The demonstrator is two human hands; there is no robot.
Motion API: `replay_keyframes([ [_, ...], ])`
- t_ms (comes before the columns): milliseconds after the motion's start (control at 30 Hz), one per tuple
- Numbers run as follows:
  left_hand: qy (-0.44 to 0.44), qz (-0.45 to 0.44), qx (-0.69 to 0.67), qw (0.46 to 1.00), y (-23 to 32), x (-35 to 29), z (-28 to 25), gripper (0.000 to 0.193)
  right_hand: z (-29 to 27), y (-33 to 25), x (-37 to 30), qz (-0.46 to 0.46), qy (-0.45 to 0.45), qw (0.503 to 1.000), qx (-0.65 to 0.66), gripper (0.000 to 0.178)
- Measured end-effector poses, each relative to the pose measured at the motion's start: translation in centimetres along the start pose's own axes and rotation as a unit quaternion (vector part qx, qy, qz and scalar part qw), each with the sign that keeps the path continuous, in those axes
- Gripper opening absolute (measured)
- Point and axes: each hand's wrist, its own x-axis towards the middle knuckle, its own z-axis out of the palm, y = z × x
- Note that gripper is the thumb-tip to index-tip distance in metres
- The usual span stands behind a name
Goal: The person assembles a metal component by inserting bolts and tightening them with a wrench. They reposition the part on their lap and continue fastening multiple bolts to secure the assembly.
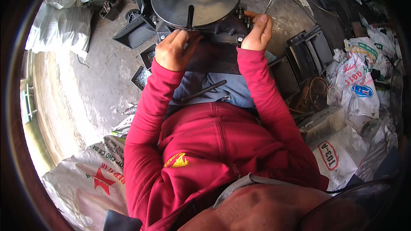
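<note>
In front of me a round dark metal disc (171, 4), with a centre hole and a slot toward me, sits on a black machine base (222, 32) with bolts at its corners. My left hand (173, 50) is closed at the base's near edge, just below the disc rim; its fingertips, and anything in them, are hidden. At the base's right side, my right hand (258, 33) is closed beside the bolts (246, 18). A metal wrench (272, 1) extends up and away from between its thumb and fingers; the wrench's lower end is hidden by the hand.
A dark rod (204, 91) lies across my lap. Left of the base are black metal housings (136, 32) and a small tray of fasteners (139, 78). More black housings (309, 53) stand to the right. White sacks (353, 75) crowd the right side, another sack (87, 184) the lower left.
</note>
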Motion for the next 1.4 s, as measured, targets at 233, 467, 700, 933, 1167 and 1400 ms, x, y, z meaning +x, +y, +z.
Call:
replay_keyframes([
  [233, -0.013, 0.018, -0.001, 1.000, -0.4, 0.2, -0.1, 0.020, 0.0, 1.4, 0.0, -0.015, 0.009, 1.000, 0.026, 0.037],
  [467, -0.021, 0.056, 0.029, 0.998, -1.0, 0.4, -0.1, 0.021, -0.1, 1.2, 0.0, -0.011, 0.003, 0.999, 0.037, 0.038],
  [700, -0.052, 0.041, 0.055, 0.996, -0.3, 0.4, -0.5, 0.020, -0.3, 0.8, 0.0, -0.019, 0.000, 1.000, 0.019, 0.039],
  [933, -0.051, 0.074, 0.063, 0.994, -0.4, 0.5, -0.3, 0.022, -0.3, 0.1, 0.1, 0.012, -0.018, 0.999, 0.025, 0.037],
  [1167, -0.061, 0.075, 0.092, 0.991, 0.0, 1.0, -0.4, 0.020, -0.2, 0.4, 0.1, 0.001, -0.012, 1.000, 0.022, 0.036],
  [1400, -0.054, 0.037, 0.107, 0.992, 0.3, 0.6, 0.2, 0.022, -1.6, -0.3, 0.5, -0.022, 0.005, 1.000, 0.002, 0.035],
])
